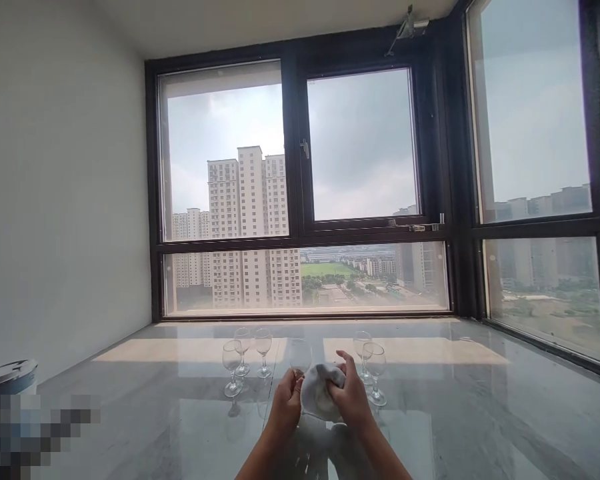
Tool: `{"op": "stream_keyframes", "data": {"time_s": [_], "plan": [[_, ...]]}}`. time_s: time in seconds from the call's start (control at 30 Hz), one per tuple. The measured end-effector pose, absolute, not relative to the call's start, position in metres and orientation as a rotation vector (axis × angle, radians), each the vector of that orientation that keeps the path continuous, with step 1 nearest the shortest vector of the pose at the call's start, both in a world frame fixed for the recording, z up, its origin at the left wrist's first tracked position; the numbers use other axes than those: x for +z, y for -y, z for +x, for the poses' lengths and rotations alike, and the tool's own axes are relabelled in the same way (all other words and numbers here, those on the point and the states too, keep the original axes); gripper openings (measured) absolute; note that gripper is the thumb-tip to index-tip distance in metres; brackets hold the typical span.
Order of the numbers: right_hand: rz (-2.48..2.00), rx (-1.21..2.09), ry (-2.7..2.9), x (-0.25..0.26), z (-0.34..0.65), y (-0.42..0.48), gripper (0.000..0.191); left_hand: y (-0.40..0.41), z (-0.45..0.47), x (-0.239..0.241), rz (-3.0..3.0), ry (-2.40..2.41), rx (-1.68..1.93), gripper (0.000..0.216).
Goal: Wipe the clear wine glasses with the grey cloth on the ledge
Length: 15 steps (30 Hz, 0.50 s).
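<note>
My left hand (pixel 286 399) is closed around the lower part of a clear wine glass (pixel 300 352), whose bowl shows faintly above my fingers. The glass's stem and foot are hidden by my hand and a cloth. My right hand (pixel 353 397) grips a white cloth (pixel 320 397), thumb pressed into it and index finger raised. The bunched cloth sits between both hands, against my left fingertips. Upright on the left stand three wine glasses (pixel 232 363). Two more wine glasses (pixel 376 363) stand upright just beyond my right hand, one partly behind the other.
The glasses stand on a shiny grey marble-look surface (pixel 145 413) that reflects light. Dark-framed windows (pixel 300 241) rise behind and to the right. A white wall (pixel 65 200) borders the left, with a bucket-like container (pixel 11 375) at the left edge, partly blurred out.
</note>
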State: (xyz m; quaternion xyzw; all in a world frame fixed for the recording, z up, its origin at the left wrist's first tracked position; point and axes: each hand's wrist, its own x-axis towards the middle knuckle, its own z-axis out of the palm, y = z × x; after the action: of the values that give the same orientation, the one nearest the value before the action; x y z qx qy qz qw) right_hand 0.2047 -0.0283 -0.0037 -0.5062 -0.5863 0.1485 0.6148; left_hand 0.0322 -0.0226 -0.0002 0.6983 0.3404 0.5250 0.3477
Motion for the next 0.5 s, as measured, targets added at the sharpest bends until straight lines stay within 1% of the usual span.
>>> {"op": "stream_keyframes", "data": {"time_s": [0.07,0.13,0.23,0.33,0.4,0.5], "plan": [[-1.168,0.355,1.435,-0.008,0.201,0.027,0.063,0.023,0.035,-0.001,1.733,-0.781,1.334,0.039],[-1.182,0.358,1.493,-0.012,0.199,0.026,0.067,0.022,0.038,-0.004,1.665,-0.775,1.329,0.041],[-1.197,0.358,1.566,-0.016,0.198,0.025,0.073,0.014,0.037,-0.009,1.438,-0.830,1.411,0.045],[-1.194,0.348,1.626,-0.014,0.195,0.029,0.073,0.003,0.031,-0.013,1.136,-0.855,1.498,0.049],[-1.183,0.328,1.647,-0.008,0.192,0.036,0.071,-0.003,0.026,-0.015,1.129,-0.901,1.528,0.050],[-1.158,0.259,1.658,0.007,0.190,0.058,0.067,-0.005,0.023,-0.018,1.343,-1.018,1.569,0.048]]}}
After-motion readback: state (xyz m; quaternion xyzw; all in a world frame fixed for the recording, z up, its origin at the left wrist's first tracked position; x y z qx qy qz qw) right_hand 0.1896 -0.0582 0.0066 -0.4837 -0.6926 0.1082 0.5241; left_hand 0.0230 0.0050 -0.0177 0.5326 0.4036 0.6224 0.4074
